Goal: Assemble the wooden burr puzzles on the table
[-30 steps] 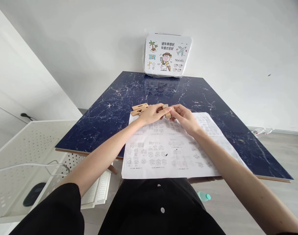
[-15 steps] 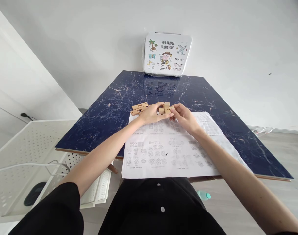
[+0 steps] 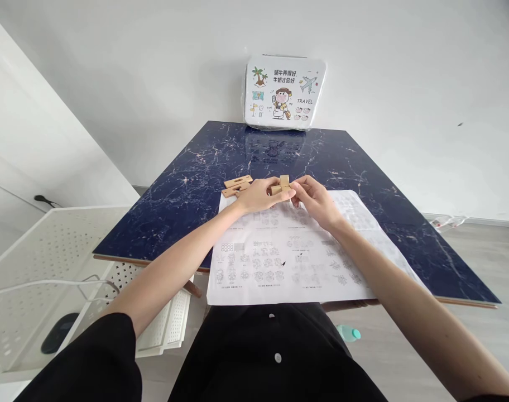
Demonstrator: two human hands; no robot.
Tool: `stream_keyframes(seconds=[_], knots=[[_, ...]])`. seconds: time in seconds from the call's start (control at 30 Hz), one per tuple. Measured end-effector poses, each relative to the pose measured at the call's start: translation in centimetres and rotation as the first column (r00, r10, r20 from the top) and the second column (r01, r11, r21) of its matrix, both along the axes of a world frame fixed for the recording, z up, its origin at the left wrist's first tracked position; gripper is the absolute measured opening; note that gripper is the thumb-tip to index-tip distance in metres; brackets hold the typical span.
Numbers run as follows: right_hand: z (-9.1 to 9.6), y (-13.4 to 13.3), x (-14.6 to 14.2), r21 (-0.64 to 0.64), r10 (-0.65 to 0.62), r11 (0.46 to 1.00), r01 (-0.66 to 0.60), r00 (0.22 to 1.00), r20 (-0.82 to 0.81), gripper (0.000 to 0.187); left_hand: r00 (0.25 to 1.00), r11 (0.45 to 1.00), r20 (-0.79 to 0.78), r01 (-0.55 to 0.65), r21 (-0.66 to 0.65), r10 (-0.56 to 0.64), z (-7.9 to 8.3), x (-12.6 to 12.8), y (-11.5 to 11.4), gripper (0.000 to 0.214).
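Between my two hands, over the far part of a printed sheet, is a small wooden block puzzle [image 3: 284,181] made of pale square-ended pieces. My left hand [image 3: 260,195] grips it from the left, thumb in front and fingers behind. From the right, my right hand [image 3: 315,198] pinches its side with thumb and fingertips; the fingers partly hide that end. Flat wooden pieces [image 3: 238,181] with slots and holes lie just left of my left hand. The printed instruction sheet [image 3: 275,287] shows rows of small diagrams and hangs over the table's near edge.
A dark blue marbled table [image 3: 174,206] carries everything. At its back, a white cartoon-printed case [image 3: 284,92] in plastic leans against the wall. White perforated shelving [image 3: 82,229] with a cable [image 3: 49,282] stands at left. A bottle [image 3: 349,333] lies on the floor below.
The wooden block puzzle is tilted slightly differently between my hands. Both hands keep nearly the same place and grip, and the view has shifted a touch.
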State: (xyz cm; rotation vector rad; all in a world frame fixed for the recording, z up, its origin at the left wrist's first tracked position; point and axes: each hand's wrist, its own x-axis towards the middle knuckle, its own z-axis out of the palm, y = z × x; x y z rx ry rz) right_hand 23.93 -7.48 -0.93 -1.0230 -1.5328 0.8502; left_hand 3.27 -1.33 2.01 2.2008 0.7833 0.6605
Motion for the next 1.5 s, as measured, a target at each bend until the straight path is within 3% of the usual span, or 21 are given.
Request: stream_keyframes(seconds=[0.1, 0.23, 0.47, 0.6, 0.67, 0.8, 1.07, 1.2, 1.37, 1.5], knots=[[0.1, -0.1, -0.2, 0.048, -0.006, 0.999, 0.005, 1.000, 0.019, 0.046, 0.999, 0.996, 0.012, 0.040, -0.084, -0.040, 0.3, 0.0, -0.2, 0.054], [0.0, 0.1, -0.3, 0.068, -0.012, 0.998, 0.011, 1.000, 0.014, 0.047, 0.999, 0.994, 0.010, 0.054, -0.090, -0.053, 0.4, 0.0, -0.2, 0.053], [-0.4, 0.5, 0.0, 0.014, -0.063, 0.998, 0.063, 0.998, 0.024, 0.042, 0.998, 0.994, 0.062, -0.022, 0.107, 0.015, -0.1, 0.2, 0.1, 0.054], [-0.2, 0.1, -0.4, 0.198, -0.227, 0.962, 0.190, 0.955, 0.190, 0.038, 0.996, 0.979, 0.080, -0.049, 0.197, 0.033, -0.7, 0.3, 0.6, 0.054], [-0.1, -0.1, -0.5, 0.241, -0.248, 0.952, 0.190, 0.939, 0.238, 0.035, 0.996, 0.974, 0.085, -0.049, 0.222, 0.031, -0.9, 0.3, 0.6, 0.054], [-0.3, -0.1, -0.4, 0.122, -0.179, 0.980, 0.156, 0.960, 0.215, 0.030, 0.996, 0.973, 0.075, -0.057, 0.225, 0.041, -0.8, 0.4, 0.2, 0.055], [-0.2, -0.2, -0.1, 0.136, -0.156, 0.983, 0.127, 0.960, 0.231, 0.033, 1.000, 0.992, 0.003, -0.009, 0.126, 0.008, -0.1, 0.1, 0.0, 0.038], [0.0, -0.3, -0.2, 0.166, -0.155, 0.979, 0.118, 0.959, 0.236, 0.037, 0.999, 0.999, 0.007, 0.037, 0.035, -0.037, 0.0, -0.1, -0.1, 0.052], [0.3, -0.5, -0.3, 0.143, -0.061, 0.989, 0.034, 0.980, 0.190, 0.036, 0.997, 0.997, 0.002, 0.079, -0.023, -0.079, 0.3, -0.2, 0.1, 0.054], [0.9, -0.8, -0.6, 0.155, -0.008, 0.988, -0.017, 0.987, 0.159, 0.037, 0.986, 0.975, 0.014, 0.167, -0.146, -0.167, 0.7, -0.4, 0.3, 0.066]])
